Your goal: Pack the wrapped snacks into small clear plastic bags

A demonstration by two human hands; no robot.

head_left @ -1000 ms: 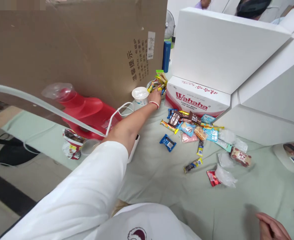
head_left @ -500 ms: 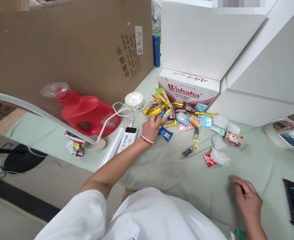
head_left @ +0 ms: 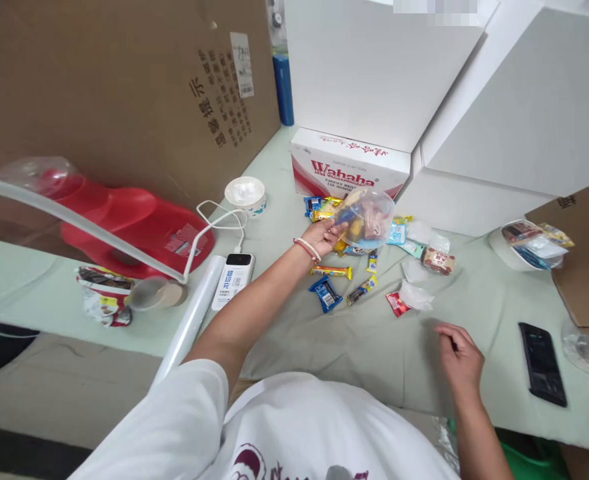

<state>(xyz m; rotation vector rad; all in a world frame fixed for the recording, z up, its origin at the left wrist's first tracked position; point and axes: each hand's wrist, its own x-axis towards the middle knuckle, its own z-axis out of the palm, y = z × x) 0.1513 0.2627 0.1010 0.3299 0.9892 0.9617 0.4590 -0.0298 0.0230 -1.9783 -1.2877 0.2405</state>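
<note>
My left hand (head_left: 324, 237) reaches to the middle of the table, its fingers closed on the near-left rim of a clear plastic bowl (head_left: 379, 210). The bowl is tilted above a pile of wrapped snacks; coloured wrappers show through it, and I cannot tell which are inside and which behind. Near the hand are a yellow-orange snack stick (head_left: 331, 271), a blue snack packet (head_left: 325, 295) and a dark-and-yellow snack stick (head_left: 362, 291). My right hand (head_left: 461, 353) rests at the table's near side, fingers curled, nothing visible in them.
Behind the snacks stands a Wahaha carton (head_left: 349, 167). To the left are a paper bowl (head_left: 245, 193), a cabled power bank (head_left: 233, 280) and a red jug (head_left: 134, 227). At right lie a black phone (head_left: 543, 363) and a filled white tub (head_left: 504, 250). Crumpled wrappers (head_left: 417, 297) lie ahead of my right hand.
My left hand has come up out of the snack pile, now with the clear bowl plainly visible in it. The camera view has shifted; my right hand keeps its curled pose.
</note>
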